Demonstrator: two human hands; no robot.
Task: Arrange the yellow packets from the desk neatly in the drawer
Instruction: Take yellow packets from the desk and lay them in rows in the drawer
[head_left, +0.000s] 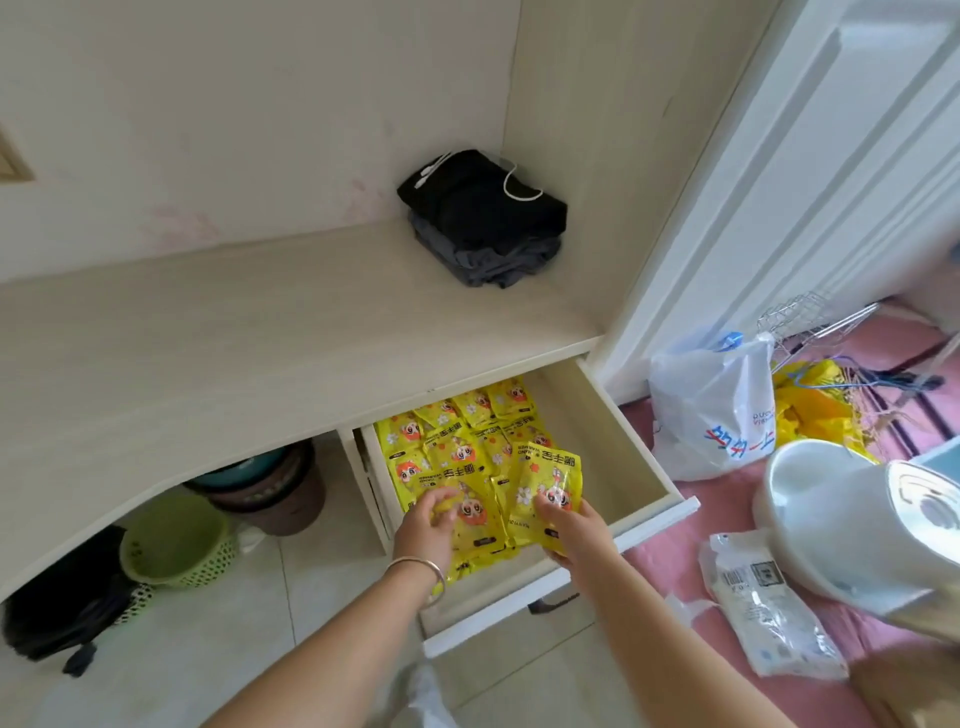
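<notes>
Drawer (613, 441), pale laminate with a white front, stands pulled out from under the desk (249, 353), whose top has a light wood grain and a curved front edge. Glossy yellow packets (457, 441), flat and rectangular with an orange cartoon print, lie overlapping in rows along the drawer's left half; its right half shows bare cream floor. Over the drawer's near end the right hand (563, 519) grips one yellow packet (545, 483) by its lower edge, holding it upright and slightly tilted. The left hand (428, 519), a thin metal bangle at its wrist, is curled with fingers bent down onto the packets lying there; it seems to pinch something yellow, though blur hides the grip. Behind the drawer, in the desk's back corner, sits a folded stack of black and grey cloth (485, 223). Right of the drawer a crinkled white plastic bag (711, 410) rests on pink flooring. Left of the drawer, under the desk, is a perforated green plastic basket (176, 540).
</notes>
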